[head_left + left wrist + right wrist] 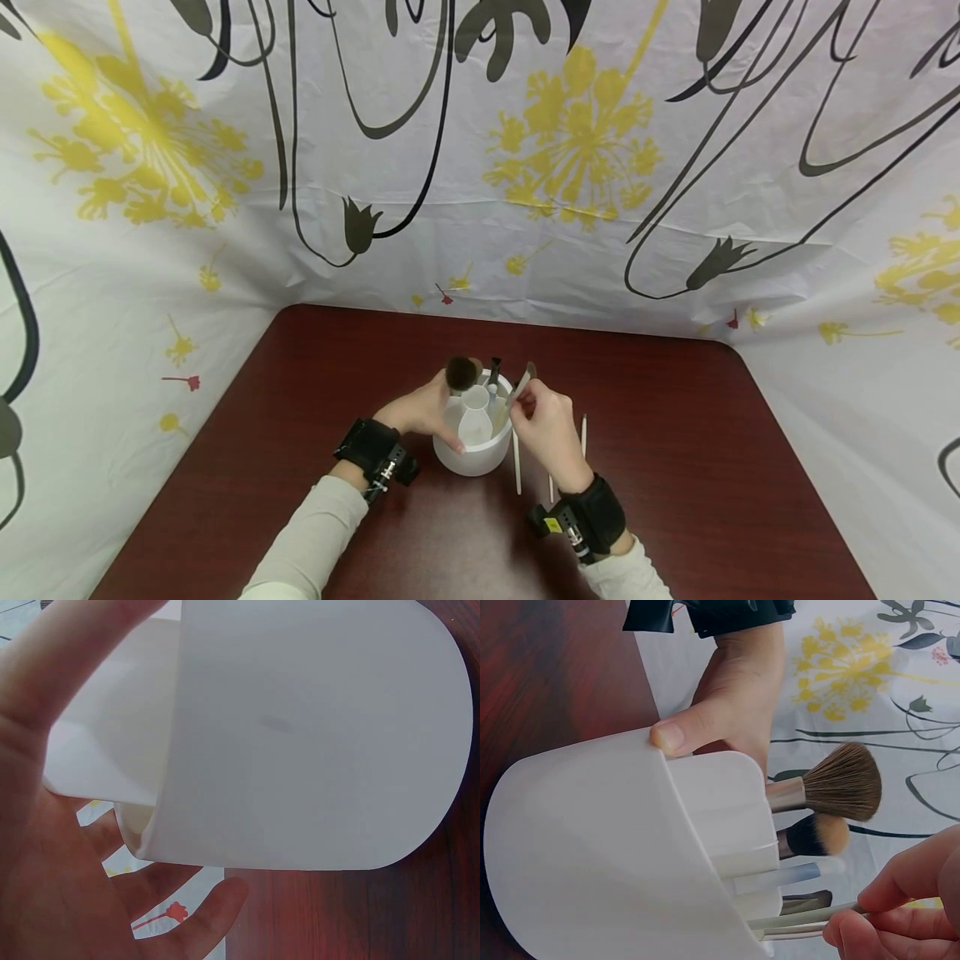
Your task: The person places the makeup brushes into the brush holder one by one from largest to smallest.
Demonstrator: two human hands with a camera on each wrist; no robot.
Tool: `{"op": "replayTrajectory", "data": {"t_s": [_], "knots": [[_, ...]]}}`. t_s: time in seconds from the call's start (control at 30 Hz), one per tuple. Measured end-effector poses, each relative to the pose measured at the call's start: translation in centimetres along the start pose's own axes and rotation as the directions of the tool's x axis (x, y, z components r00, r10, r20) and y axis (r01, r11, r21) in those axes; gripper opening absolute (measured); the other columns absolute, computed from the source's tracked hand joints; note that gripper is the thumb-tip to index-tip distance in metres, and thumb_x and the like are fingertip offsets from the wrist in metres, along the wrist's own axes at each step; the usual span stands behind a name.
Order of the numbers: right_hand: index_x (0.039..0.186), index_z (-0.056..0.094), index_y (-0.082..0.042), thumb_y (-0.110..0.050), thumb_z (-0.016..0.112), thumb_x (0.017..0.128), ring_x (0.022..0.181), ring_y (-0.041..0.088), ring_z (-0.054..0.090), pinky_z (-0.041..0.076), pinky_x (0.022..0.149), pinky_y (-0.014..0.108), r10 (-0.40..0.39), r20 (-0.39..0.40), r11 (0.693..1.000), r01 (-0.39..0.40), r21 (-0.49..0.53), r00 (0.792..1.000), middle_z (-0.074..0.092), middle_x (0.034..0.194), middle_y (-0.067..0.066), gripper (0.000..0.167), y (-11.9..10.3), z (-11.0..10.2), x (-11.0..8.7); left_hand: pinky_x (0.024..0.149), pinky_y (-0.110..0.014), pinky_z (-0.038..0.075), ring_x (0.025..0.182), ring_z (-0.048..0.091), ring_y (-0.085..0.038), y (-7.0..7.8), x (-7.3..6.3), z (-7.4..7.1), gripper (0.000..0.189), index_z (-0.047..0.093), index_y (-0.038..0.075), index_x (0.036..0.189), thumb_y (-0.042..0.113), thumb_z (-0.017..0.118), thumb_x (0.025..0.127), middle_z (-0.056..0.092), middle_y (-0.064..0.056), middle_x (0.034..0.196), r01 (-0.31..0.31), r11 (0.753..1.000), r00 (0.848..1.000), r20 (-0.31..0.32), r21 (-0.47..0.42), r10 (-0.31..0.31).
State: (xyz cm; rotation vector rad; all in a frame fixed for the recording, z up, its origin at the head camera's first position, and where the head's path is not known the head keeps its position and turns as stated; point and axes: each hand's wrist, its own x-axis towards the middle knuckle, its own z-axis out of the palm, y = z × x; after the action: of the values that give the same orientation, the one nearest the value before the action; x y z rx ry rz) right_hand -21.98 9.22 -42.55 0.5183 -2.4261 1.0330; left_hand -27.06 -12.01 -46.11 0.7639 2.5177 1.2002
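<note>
A white round holder [472, 461] with inner compartments stands on the table. My left hand [423, 410] grips its left side, thumb over the near rim and fingers around the far side. Between thumb and fingertips, my right hand [547, 421] pinches a slim makeup brush [806, 918] at the holder's right rim, its pale handle reaching down inside. Also in the holder are a large fluffy brush [847, 784], a black-and-tan brush [821, 834], a dark flat brush [808, 901] and a pale blue stick [799, 875].
Thin white-handled sticks lie on the dark red table [675, 467] to the right of the holder: one [517, 467] close beside it, another [584, 433] past my right hand. A patterned white curtain [450, 167] rises behind the table's far edge.
</note>
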Motion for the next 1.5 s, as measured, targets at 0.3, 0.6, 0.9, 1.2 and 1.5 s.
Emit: {"op": "replayTrajectory", "data": {"t_s": [0.3,0.6,0.9,1.2,1.5], "knots": [[0.081,0.062,-0.002,0.001,0.065,0.075,0.055,0.009,0.053,0.042,0.05,0.02,0.037,0.025,0.999,-0.036,-0.027,0.999,0.062,0.068,0.005,0.008,0.4,0.2,-0.3,0.099,-0.041,0.031,0.119,0.037,-0.028,0.0,0.0,0.0,0.12,0.023,0.007,0.138,0.023,0.091,0.041,0.029,-0.019,0.133,-0.012,1.0,1.0,-0.004,0.011,0.012],[0.083,0.062,-0.002,-0.002,0.065,0.076,0.057,0.008,0.053,0.042,0.049,0.02,0.087,0.066,0.996,-0.084,-0.043,0.994,0.063,0.07,0.006,0.008,0.8,0.5,-0.5,0.1,-0.042,0.03,0.121,0.035,-0.029,-0.1,0.0,0.0,0.121,0.023,0.006,0.139,0.025,0.091,0.041,0.028,-0.02,0.135,-0.001,1.0,1.0,-0.005,0.025,0.001],[0.084,0.063,-0.002,-0.002,0.064,0.077,0.057,0.009,0.054,0.042,0.049,0.02,0.112,0.097,0.993,-0.106,-0.057,0.989,0.063,0.071,0.006,0.007,1.1,0.8,-0.7,0.101,-0.042,0.029,0.121,0.034,-0.029,-0.3,0.2,0.0,0.12,0.024,0.008,0.139,0.025,0.091,0.04,0.028,-0.02,0.135,-0.007,1.0,1.0,-0.008,0.03,0.008],[0.084,0.062,-0.002,-0.001,0.062,0.078,0.053,0.006,0.05,0.04,0.048,0.02,0.105,0.115,0.993,-0.099,-0.057,0.988,0.062,0.069,0.005,0.007,1.2,1.0,-0.8,0.1,-0.041,0.03,0.119,0.037,-0.028,-0.3,0.2,0.1,0.121,0.024,0.007,0.138,0.024,0.092,0.039,0.03,-0.019,0.134,-0.01,1.0,1.0,-0.019,0.019,0.011],[0.083,0.063,-0.002,-0.003,0.061,0.078,0.05,0.004,0.046,0.039,0.047,0.019,0.112,0.114,0.993,-0.106,-0.057,0.987,0.06,0.067,0.003,0.006,1.4,1.1,-0.9,0.1,-0.041,0.031,0.12,0.037,-0.027,-0.3,0.2,0.1,0.12,0.024,0.007,0.138,0.025,0.091,0.04,0.03,-0.019,0.134,-0.022,0.999,1.0,-0.01,0.029,0.022]]}}
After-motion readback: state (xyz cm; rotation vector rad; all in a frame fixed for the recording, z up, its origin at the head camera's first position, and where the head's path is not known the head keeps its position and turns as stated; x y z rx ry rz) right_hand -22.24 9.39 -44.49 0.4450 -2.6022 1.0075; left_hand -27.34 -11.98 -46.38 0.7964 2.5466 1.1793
